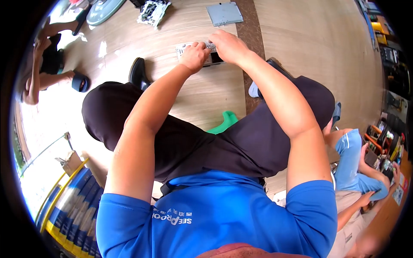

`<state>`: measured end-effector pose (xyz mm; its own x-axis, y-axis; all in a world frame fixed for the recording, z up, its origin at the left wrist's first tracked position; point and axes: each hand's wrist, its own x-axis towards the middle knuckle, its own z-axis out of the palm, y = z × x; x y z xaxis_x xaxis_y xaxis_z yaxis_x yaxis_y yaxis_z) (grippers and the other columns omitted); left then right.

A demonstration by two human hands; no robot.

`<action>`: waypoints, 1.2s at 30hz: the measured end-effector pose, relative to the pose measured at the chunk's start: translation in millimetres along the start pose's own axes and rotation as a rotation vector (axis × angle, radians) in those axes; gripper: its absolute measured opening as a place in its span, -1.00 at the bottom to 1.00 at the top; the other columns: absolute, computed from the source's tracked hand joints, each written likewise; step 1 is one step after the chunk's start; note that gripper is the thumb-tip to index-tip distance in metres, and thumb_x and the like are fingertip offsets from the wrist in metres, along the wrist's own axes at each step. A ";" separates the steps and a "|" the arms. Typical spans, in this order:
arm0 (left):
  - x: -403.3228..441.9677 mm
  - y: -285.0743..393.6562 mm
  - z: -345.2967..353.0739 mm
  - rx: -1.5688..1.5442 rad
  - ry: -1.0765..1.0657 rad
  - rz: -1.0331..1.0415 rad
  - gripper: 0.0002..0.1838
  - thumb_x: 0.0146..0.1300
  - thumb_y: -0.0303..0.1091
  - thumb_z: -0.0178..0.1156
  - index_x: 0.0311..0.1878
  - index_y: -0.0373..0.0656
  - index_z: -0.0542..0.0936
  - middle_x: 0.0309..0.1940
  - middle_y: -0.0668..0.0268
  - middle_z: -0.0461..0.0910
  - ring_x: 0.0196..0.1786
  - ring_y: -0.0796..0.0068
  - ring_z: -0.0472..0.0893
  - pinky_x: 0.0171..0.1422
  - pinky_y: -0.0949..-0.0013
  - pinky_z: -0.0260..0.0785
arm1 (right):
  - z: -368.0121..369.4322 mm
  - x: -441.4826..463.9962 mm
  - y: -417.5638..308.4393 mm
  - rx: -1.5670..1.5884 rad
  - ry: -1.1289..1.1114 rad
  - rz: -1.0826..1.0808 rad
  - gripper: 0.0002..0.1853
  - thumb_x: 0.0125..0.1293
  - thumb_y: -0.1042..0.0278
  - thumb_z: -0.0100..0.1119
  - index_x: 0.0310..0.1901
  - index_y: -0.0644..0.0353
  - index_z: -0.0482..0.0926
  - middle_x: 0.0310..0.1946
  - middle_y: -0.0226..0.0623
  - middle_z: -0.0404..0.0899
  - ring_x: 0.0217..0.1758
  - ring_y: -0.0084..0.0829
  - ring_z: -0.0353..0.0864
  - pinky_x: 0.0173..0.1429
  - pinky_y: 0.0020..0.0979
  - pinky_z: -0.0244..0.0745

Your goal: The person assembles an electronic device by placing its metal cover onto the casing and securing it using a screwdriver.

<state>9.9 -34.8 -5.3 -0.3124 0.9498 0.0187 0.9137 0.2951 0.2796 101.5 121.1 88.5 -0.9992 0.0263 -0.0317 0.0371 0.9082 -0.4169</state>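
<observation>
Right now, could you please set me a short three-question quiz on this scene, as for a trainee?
1. True or false: the left hand and the right hand are both at the same pale, flat part.
2. Which lies farther right on the floor: (a) the grey panel or (b) the white openwork piece?
3. Fill in the colour: the shirt on the person with the outstretched arms is ____.
Key: 1 true; 2 a; 3 blue.

A workshop, judging by tool-laden shelves [389,56] and stripped device parts [153,13].
</observation>
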 end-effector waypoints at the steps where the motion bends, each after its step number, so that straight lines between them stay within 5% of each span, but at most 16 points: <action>1: 0.8 1.4 -0.3 0.019 -0.045 -0.007 -0.78 0.37 -0.30 0.07 -0.02 0.00 0.65 -0.01 0.22 0.54 0.12 0.16 0.54 0.17 0.08 0.45 | -1.4 0.0 0.4 0.006 0.013 0.002 -0.78 0.24 0.59 0.04 -0.09 0.19 0.54 -0.09 -0.07 0.57 0.02 0.06 0.58 0.05 -0.03 0.54; 8: 4.1 2.9 3.6 0.037 -0.069 -0.033 -0.82 0.36 -0.27 0.11 -0.08 -0.04 0.65 -0.04 0.18 0.56 0.09 0.14 0.56 0.16 0.07 0.46 | -10.4 -5.6 -4.2 0.006 -0.007 0.067 -0.77 0.25 0.57 0.03 -0.07 0.19 0.55 -0.09 -0.09 0.57 0.05 0.03 0.59 0.06 -0.04 0.56; 11: 4.8 2.9 1.9 -0.081 0.001 -0.109 -0.79 0.28 -0.27 0.23 -0.06 -0.08 0.64 -0.01 0.15 0.57 0.12 0.09 0.56 0.19 0.07 0.47 | -11.5 -4.6 -3.6 0.010 -0.028 0.073 -0.81 0.34 0.41 0.06 -0.08 0.19 0.60 0.00 -0.04 0.60 0.13 -0.01 0.62 0.16 -0.11 0.57; 16: 4.9 6.5 -13.0 -0.269 0.053 -0.204 -0.61 0.17 -0.29 0.37 0.09 -0.10 0.63 0.05 0.07 0.60 0.13 -0.02 0.59 0.26 0.06 0.46 | -12.7 -0.5 0.2 0.010 -0.002 0.030 -0.82 0.26 0.49 0.15 -0.11 0.19 0.61 -0.03 -0.08 0.62 0.11 -0.03 0.63 0.15 -0.13 0.57; 23: 3.7 1.6 -19.7 -0.467 0.063 -0.295 -0.68 0.27 -0.23 0.32 0.05 -0.12 0.67 -0.01 0.06 0.63 0.03 -0.04 0.63 0.19 0.07 0.48 | -16.7 -2.9 -6.0 0.054 0.056 -0.039 -0.83 0.24 0.48 0.17 -0.13 0.21 0.60 -0.04 -0.08 0.63 0.09 -0.05 0.62 0.14 -0.12 0.55; 25: 2.5 -2.7 -20.1 -0.424 0.125 -0.212 -0.72 0.30 -0.23 0.29 0.01 -0.12 0.69 -0.17 0.08 0.67 -0.13 -0.01 0.68 0.04 0.08 0.52 | -18.5 -2.6 -6.5 0.082 0.064 -0.057 -0.82 0.24 0.49 0.16 -0.12 0.22 0.60 -0.07 -0.07 0.62 0.10 -0.03 0.60 0.15 -0.12 0.54; 29: -2.8 -3.0 -21.4 -0.402 0.165 -0.175 -0.76 0.33 -0.21 0.24 -0.05 -0.12 0.68 -0.21 0.08 0.68 -0.13 -0.04 0.67 0.02 0.06 0.51 | -18.1 -6.9 -7.0 0.096 0.147 -0.090 -0.86 0.24 0.52 0.13 -0.18 0.25 0.62 -0.16 -0.02 0.65 0.01 0.02 0.63 0.10 -0.07 0.56; 36: -25.4 3.4 -40.3 -0.232 -0.005 -0.183 -0.75 0.41 -0.22 0.13 -0.20 -0.22 0.63 -0.23 -0.02 0.67 -0.11 -0.10 0.65 0.01 -0.01 0.49 | -9.2 -22.2 -3.5 -0.147 -0.477 0.218 -0.79 0.23 0.57 0.09 -0.16 0.29 0.69 -0.12 0.12 0.70 0.04 0.08 0.69 0.10 -0.06 0.60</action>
<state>10.5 -62.1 33.8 -0.4649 0.8835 -0.0573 0.7580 0.4307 0.4898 123.4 121.1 98.9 -0.8484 0.0588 -0.5260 0.2051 0.9527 -0.2244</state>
